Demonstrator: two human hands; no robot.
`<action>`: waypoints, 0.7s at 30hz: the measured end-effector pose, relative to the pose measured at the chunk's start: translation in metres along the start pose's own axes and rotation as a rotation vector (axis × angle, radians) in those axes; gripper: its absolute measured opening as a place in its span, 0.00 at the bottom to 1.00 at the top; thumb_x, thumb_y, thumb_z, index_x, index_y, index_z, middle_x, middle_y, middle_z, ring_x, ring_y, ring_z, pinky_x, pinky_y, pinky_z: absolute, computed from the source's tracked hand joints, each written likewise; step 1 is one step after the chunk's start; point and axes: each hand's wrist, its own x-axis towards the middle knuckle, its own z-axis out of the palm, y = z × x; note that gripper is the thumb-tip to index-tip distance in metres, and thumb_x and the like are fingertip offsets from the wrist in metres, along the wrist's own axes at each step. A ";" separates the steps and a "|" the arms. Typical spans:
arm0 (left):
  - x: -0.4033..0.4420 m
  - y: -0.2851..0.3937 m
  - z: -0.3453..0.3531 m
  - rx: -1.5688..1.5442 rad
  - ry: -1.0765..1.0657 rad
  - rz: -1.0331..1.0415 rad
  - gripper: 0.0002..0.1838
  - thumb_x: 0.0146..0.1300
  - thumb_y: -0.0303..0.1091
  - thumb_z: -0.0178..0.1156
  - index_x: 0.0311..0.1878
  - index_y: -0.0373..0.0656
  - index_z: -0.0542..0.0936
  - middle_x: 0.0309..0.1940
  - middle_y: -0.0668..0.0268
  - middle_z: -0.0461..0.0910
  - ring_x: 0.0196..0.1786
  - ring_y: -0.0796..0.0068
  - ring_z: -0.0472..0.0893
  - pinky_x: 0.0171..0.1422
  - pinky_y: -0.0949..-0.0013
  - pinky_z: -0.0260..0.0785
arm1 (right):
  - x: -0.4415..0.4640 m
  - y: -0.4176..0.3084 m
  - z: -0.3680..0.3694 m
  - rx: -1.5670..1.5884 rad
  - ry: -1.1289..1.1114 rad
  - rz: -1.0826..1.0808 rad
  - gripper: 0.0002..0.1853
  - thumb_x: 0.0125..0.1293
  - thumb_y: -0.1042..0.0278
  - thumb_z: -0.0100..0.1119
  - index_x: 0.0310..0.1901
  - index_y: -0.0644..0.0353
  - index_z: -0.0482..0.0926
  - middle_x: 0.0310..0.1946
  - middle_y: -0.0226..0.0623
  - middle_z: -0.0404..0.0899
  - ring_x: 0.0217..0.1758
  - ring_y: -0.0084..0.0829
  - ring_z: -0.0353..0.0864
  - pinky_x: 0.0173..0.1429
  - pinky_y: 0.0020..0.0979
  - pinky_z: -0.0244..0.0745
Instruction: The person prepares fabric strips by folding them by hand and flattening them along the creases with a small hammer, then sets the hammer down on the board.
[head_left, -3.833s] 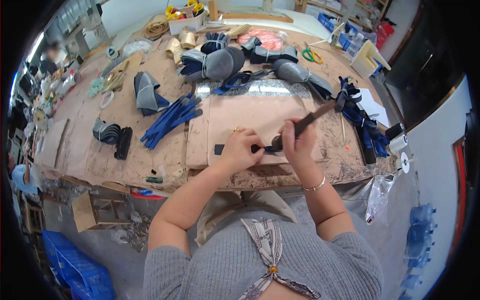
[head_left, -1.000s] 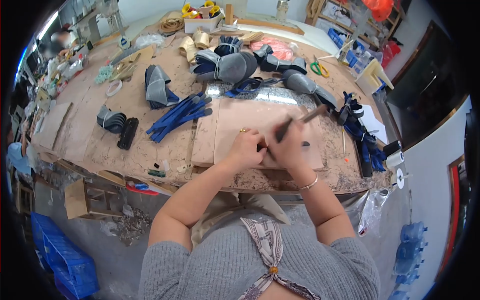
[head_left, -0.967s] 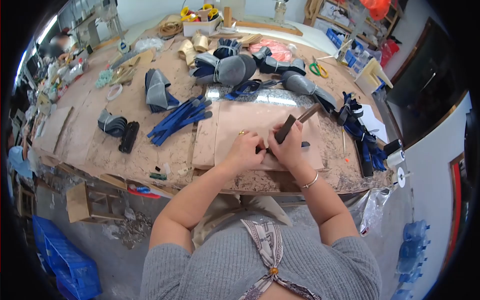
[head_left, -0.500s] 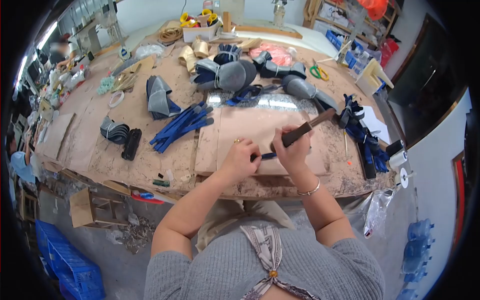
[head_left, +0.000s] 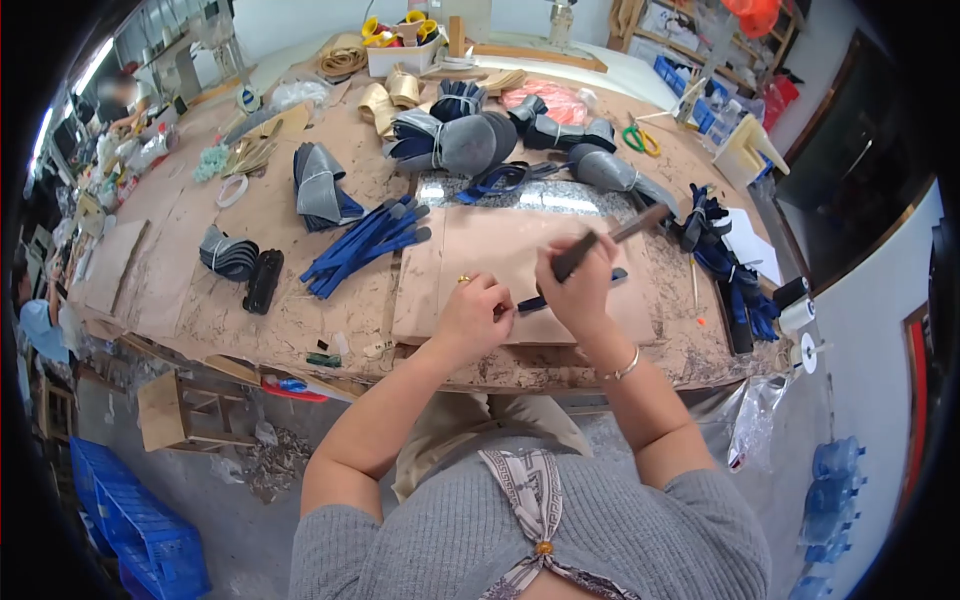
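Observation:
My left hand (head_left: 478, 315) rests on the pale board (head_left: 470, 240) with its fingers curled together. Its fingertips are at the left end of a narrow dark-blue strap (head_left: 532, 303); whatever they pinch is hidden. My right hand (head_left: 580, 285) is closed around a brown bar-shaped tool (head_left: 630, 226), held slanting up to the right above the strap. The tool is slightly blurred, and its exact kind cannot be told. The strap's rounded right end shows beyond my right hand. Left of the board lies a loose pile of blue straps (head_left: 365, 250).
Grey-and-blue tied bundles (head_left: 465, 145) stand behind the board. A black object (head_left: 262, 282) lies at the left. Green-and-yellow scissors (head_left: 640, 140), a white sheet (head_left: 750, 250) and thread spools (head_left: 797, 316) are on the right. A wooden stool (head_left: 185, 412) stands below the table.
My right hand and the brown tool have risen slightly, and the strap's right end now shows. My left hand has shifted slightly left, baring the strap's left end.

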 end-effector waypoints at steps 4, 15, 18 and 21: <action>-0.015 0.000 -0.001 -0.005 -0.008 -0.058 0.05 0.50 0.23 0.65 0.27 0.40 0.77 0.29 0.59 0.76 0.38 0.54 0.76 0.49 0.57 0.70 | -0.021 -0.003 0.016 0.038 -0.046 0.224 0.11 0.55 0.70 0.69 0.37 0.59 0.77 0.28 0.32 0.80 0.37 0.39 0.77 0.56 0.39 0.61; -0.015 0.008 0.001 0.104 0.047 -0.094 0.04 0.52 0.29 0.65 0.31 0.44 0.80 0.33 0.62 0.78 0.45 0.55 0.78 0.54 0.56 0.70 | 0.017 -0.003 -0.016 0.210 0.101 0.323 0.14 0.57 0.68 0.71 0.42 0.59 0.77 0.24 0.28 0.81 0.44 0.32 0.72 0.56 0.37 0.62; -0.013 0.012 0.005 0.149 0.049 -0.092 0.05 0.53 0.32 0.66 0.33 0.45 0.82 0.35 0.64 0.80 0.50 0.56 0.78 0.56 0.55 0.68 | 0.008 -0.007 -0.021 0.208 0.118 0.303 0.14 0.57 0.69 0.71 0.42 0.59 0.77 0.24 0.27 0.81 0.41 0.31 0.73 0.56 0.37 0.60; -0.011 0.013 0.005 0.167 0.049 -0.081 0.06 0.52 0.34 0.67 0.34 0.46 0.83 0.34 0.65 0.80 0.50 0.57 0.78 0.55 0.56 0.67 | -0.010 -0.006 -0.016 0.158 0.115 0.215 0.14 0.57 0.68 0.71 0.42 0.58 0.77 0.24 0.26 0.81 0.35 0.30 0.74 0.56 0.38 0.59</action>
